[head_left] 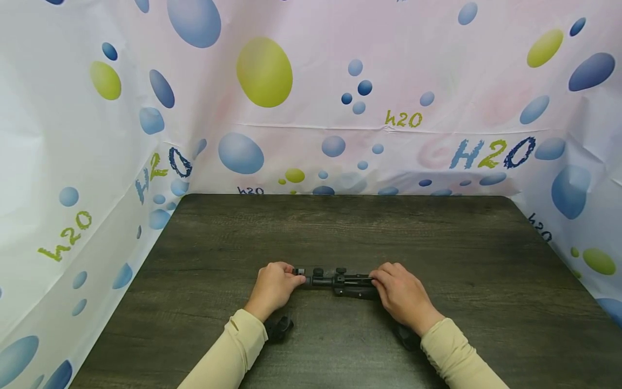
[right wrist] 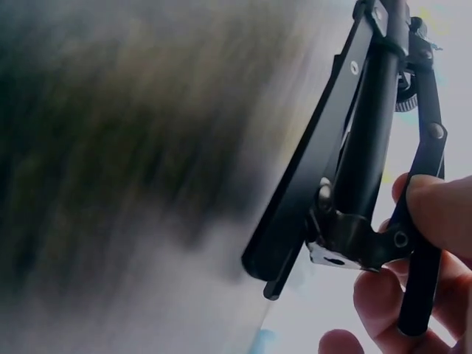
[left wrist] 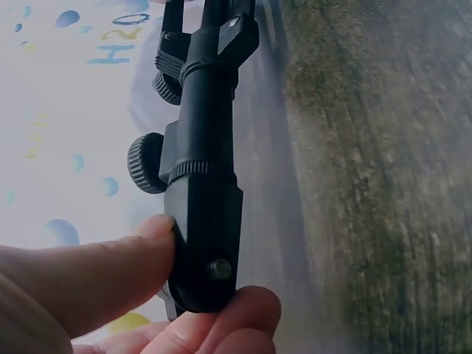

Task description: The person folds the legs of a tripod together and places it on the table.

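Note:
A small black tripod lies crosswise between the two hands, held over the table. My left hand grips its head end; in the left wrist view the thumb presses one side and the fingertips curl under the rounded tip. Two ridged knobs stick out of the column, the larger knob nearer the hand. At the other end, my right hand pinches one hinged leg between thumb and fingers. Another leg slants slightly away from the central tube.
The dark wood-grain table extends around the hands. A white sheet printed with blue and green spots stands along its back and sides. Each wrist carries a black camera, such as the left wrist camera.

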A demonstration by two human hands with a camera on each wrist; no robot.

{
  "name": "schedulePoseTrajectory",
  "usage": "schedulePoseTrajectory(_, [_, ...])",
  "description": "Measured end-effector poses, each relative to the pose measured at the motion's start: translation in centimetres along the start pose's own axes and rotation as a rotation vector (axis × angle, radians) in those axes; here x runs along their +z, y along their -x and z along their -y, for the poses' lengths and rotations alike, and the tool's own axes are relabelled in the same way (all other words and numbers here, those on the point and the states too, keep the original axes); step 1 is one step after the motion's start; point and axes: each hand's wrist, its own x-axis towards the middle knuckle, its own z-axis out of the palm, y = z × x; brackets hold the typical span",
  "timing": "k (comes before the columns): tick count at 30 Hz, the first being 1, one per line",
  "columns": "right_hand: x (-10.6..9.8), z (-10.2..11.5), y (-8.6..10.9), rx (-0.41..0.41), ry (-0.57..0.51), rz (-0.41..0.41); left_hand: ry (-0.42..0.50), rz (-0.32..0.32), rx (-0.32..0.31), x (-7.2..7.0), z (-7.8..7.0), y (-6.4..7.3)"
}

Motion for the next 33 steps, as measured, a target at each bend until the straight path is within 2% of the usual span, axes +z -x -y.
schedulePoseTrajectory(7, [0.03, 0.19, 0.00, 0.024, -0.016, 0.030, -0.008, -0.005, 0.014, 0.24, 0.25, -0.04])
schedulePoseTrajectory(13, [0.07, 0.31, -0.02, 0.031, -0.019, 0.033, -0.016, 0.000, -0.007, 0.48, 0.36, -0.11])
schedulePoseTrajectory(21, [-0.01, 0.45, -0.13, 0.074, -0.023, 0.076, -0.032, -0.006, -0.016, 0.68, 0.35, -0.18])
schedulePoseTrajectory(33, [-0.01, 0.42, -0.28, 0.071, -0.024, 0.077, -0.078, -0.005, -0.016, 0.76, 0.28, -0.37])
